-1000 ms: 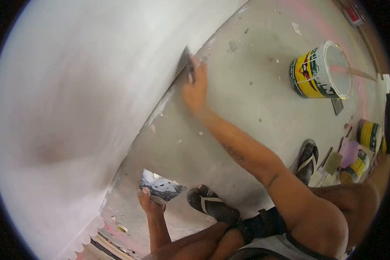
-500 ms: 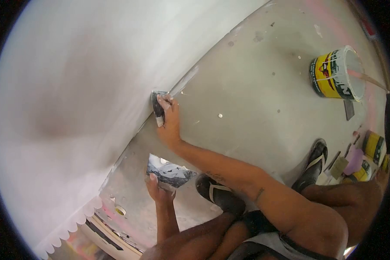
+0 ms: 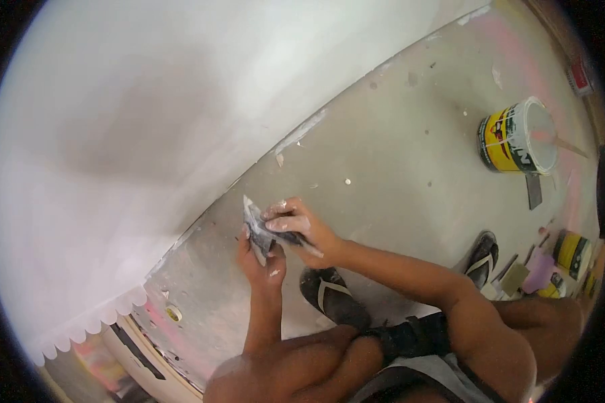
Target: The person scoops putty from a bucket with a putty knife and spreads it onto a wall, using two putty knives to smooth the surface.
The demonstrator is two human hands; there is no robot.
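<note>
My right hand (image 3: 299, 225) is closed on a dark-handled scraper (image 3: 286, 236), smeared with white paste. My left hand (image 3: 261, 262) grips a flat plate (image 3: 256, 225) coated with white and grey paste, now seen nearly edge-on. The scraper meets the plate, and both are held above the grey floor (image 3: 376, 168), a little away from the foot of the white wall (image 3: 148, 101). White paste marks several of my fingers.
A yellow and black bucket (image 3: 517, 138) with a stick in it stands at the right, a dark flat piece (image 3: 534, 192) beside it. Smaller tins (image 3: 573, 254) and tools lie lower right. A tape roll (image 3: 173, 313) is at lower left. My sandalled feet rest on the floor.
My right hand has moved the scraper from the wall's foot down to the plate. My left hand has raised and tilted the plate towards it. The view has shifted slightly.
</note>
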